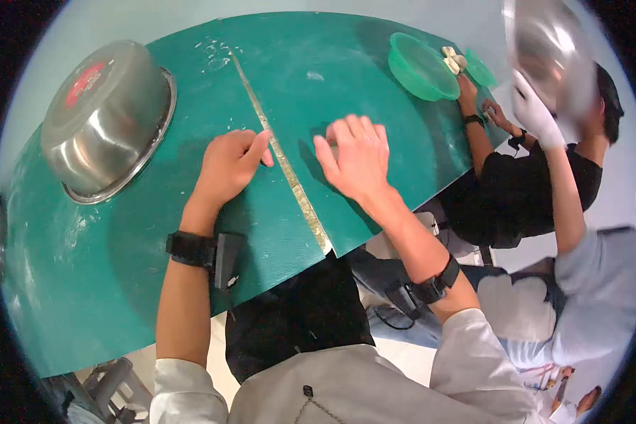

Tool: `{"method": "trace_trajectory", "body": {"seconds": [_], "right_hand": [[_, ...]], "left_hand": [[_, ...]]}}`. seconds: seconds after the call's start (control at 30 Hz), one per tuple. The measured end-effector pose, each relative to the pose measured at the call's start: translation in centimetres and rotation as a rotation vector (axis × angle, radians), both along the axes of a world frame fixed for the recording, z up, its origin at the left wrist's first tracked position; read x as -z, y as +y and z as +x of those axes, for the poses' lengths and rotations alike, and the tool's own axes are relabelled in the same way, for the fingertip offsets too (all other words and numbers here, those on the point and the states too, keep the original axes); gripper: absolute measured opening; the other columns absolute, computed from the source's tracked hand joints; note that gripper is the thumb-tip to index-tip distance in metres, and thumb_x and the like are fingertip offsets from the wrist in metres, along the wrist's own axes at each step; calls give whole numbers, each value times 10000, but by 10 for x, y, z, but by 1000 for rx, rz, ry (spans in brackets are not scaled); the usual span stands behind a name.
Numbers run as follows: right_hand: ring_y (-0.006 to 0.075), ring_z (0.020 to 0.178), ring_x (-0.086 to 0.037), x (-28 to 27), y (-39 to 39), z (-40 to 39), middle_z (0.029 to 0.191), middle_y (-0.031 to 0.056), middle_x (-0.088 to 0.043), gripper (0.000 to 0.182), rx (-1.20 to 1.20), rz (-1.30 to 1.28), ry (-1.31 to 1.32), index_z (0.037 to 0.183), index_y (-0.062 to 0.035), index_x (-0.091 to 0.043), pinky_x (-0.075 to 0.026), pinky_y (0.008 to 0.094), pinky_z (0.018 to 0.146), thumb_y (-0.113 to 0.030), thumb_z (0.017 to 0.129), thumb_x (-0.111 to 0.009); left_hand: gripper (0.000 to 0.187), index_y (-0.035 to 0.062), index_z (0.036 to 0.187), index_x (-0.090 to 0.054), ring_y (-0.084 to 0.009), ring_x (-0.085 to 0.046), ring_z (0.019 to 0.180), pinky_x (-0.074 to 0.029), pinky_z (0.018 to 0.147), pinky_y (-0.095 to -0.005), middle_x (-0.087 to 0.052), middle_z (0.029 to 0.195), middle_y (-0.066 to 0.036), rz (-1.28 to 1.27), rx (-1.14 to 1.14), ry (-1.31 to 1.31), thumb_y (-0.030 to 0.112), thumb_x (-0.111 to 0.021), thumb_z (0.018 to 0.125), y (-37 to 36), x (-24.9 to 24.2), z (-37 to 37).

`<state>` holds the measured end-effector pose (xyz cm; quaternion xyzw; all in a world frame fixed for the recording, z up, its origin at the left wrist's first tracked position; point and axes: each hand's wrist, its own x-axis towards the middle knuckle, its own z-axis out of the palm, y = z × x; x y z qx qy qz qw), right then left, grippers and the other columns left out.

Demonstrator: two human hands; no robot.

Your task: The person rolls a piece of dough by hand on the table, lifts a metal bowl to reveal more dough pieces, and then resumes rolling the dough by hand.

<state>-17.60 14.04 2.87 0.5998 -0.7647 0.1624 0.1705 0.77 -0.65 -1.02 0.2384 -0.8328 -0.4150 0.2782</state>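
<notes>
My left hand (234, 166) rests on the green tabletop (212, 283), just left of the gap between two table sections. Its fingers are curled loosely, with the thumb beside them and nothing visible in them. To the right of that gap, my right hand (357, 157) is held over the table with knuckles up. Its fingers bend downward and the thumb stands apart; no object shows in it. A wide tape-like strip (290, 177) runs along the gap between my hands. The nearest large thing on the left is an upturned metal basin (106, 127).
A green plastic basket (422, 67) stands at the far right beside several pale dough-like pieces (452, 60) and another green basket (479, 68). A person in black (530, 187) sits there. Another person's gloved hand (536, 113) holds up a metal bowl (548, 49).
</notes>
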Motion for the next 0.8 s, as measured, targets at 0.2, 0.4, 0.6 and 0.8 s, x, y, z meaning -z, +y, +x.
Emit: {"method": "trace_trajectory", "body": {"seconds": [0.2,0.4,0.6,0.8], "right_hand": [[303,1031,-586,12,-44,-25,1029,110,-654,265,-56,-156,31,917,-87,-705,-404,475,980,-337,898,-620],[301,1040,-597,15,-80,-47,1016,106,-673,259,-39,-262,51,884,-76,-729,-405,489,995,-292,904,-587],[305,1050,-602,20,-84,-51,1021,116,-687,329,-49,-327,-10,907,-54,-738,-417,487,982,-330,941,-561],[312,1029,-620,7,-27,-41,1053,109,-685,327,-236,36,-323,994,-104,-737,-500,480,882,-396,936,-602]], "left_hand": [[437,46,712,-692,-251,-620,697,-453,672,-365,-657,710,-97,77,-49,-41,306,-535,1026,6,-11,-1],[433,61,674,-684,-292,-615,695,-451,663,-387,-644,701,-104,-93,-36,3,292,-544,1013,6,-4,-4],[438,85,678,-700,-305,-599,706,-452,688,-430,-619,678,-109,-33,-39,14,309,-525,1011,8,-8,-5],[437,74,686,-697,-288,-590,698,-441,676,-414,-609,686,-106,-18,-35,-35,305,-523,1014,6,-9,-5]]}}
